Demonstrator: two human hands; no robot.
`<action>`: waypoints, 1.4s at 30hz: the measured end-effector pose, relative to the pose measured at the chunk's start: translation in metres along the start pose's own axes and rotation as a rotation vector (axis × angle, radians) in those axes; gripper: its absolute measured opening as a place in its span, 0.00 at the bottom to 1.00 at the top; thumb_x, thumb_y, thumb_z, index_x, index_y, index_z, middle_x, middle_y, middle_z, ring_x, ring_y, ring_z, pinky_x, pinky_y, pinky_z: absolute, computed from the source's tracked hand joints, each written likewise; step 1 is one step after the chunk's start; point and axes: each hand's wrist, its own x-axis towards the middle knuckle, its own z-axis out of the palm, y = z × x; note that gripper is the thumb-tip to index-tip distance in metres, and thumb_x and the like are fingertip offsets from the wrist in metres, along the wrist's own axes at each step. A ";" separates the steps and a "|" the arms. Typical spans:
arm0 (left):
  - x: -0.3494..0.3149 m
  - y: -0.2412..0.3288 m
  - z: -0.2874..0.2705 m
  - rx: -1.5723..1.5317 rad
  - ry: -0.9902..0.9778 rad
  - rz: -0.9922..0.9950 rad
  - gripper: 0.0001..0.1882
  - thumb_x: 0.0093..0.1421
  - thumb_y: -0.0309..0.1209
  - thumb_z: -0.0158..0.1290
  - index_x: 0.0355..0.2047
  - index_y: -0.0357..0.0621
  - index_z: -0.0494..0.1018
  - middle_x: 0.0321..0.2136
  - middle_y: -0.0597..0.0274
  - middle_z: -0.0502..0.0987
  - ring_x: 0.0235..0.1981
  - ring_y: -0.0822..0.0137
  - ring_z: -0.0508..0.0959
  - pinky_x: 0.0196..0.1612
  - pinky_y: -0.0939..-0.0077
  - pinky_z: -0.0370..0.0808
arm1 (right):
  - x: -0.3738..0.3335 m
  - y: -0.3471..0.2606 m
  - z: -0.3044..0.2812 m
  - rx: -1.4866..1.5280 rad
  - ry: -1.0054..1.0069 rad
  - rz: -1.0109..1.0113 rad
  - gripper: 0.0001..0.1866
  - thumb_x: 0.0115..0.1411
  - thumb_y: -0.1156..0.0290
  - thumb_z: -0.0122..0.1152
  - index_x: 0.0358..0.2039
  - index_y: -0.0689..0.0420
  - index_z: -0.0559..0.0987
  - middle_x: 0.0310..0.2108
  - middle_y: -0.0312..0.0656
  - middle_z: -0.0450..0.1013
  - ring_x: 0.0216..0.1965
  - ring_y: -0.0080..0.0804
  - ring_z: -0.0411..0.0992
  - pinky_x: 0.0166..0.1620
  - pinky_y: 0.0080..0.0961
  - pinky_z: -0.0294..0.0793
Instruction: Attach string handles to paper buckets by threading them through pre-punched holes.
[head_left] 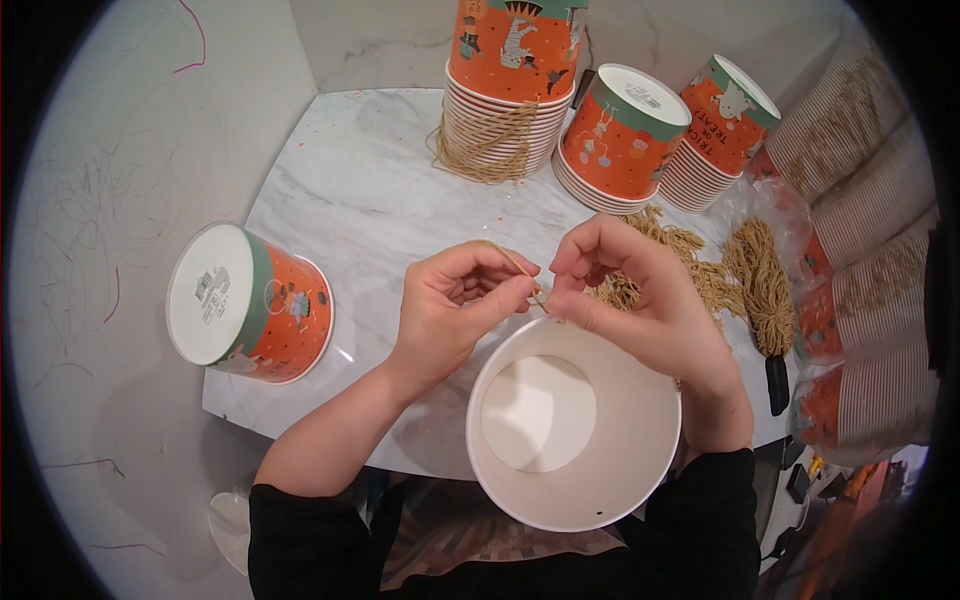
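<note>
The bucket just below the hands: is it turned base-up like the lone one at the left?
No, the open bucket shows its mouth and white inside, while the lone bucket shows its closed base.

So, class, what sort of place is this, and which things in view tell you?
Probably a small craft workspace, perhaps in a home: a marble-patterned table holds nested stacks of orange buckets and bundles of tan cord, beside a scribbled wall.

The place looks like a home corner doubling as a small workshop: scribbles [88,210] mark the pale wall [150,130], while stacked buckets [622,140] and bundled cords [762,290] share a marble-patterned table [360,150].
</note>
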 end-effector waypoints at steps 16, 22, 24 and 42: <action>0.004 0.001 -0.008 -0.305 -0.019 -0.027 0.05 0.67 0.25 0.52 0.40 0.37 0.75 0.44 0.57 0.77 0.33 0.78 0.74 0.39 0.78 0.74 | -0.005 -0.006 0.002 -0.267 0.025 -0.085 0.06 0.57 0.80 0.65 0.37 0.63 0.81 0.31 0.42 0.81 0.35 0.29 0.81 0.42 0.25 0.79; 0.008 0.006 -0.011 -0.259 -0.014 0.077 0.05 0.68 0.24 0.53 0.42 0.38 0.75 0.47 0.56 0.77 0.36 0.77 0.76 0.44 0.78 0.75 | -0.005 -0.009 -0.001 -0.240 -0.022 -0.071 0.06 0.58 0.79 0.64 0.37 0.63 0.82 0.31 0.42 0.81 0.35 0.28 0.81 0.41 0.25 0.79; 0.009 0.008 -0.010 -0.149 -0.016 0.100 0.05 0.67 0.23 0.55 0.42 0.38 0.75 0.48 0.56 0.77 0.38 0.77 0.76 0.45 0.78 0.75 | -0.005 -0.009 -0.001 -0.216 -0.044 -0.059 0.06 0.58 0.79 0.64 0.38 0.63 0.82 0.32 0.41 0.81 0.35 0.28 0.81 0.41 0.25 0.79; 0.008 0.009 -0.003 -0.155 -0.107 -0.048 0.06 0.65 0.20 0.57 0.41 0.37 0.75 0.48 0.53 0.78 0.48 0.71 0.79 0.51 0.75 0.78 | -0.005 -0.007 0.003 0.087 0.171 -0.144 0.04 0.62 0.81 0.63 0.38 0.65 0.81 0.34 0.37 0.80 0.38 0.20 0.78 0.43 0.20 0.77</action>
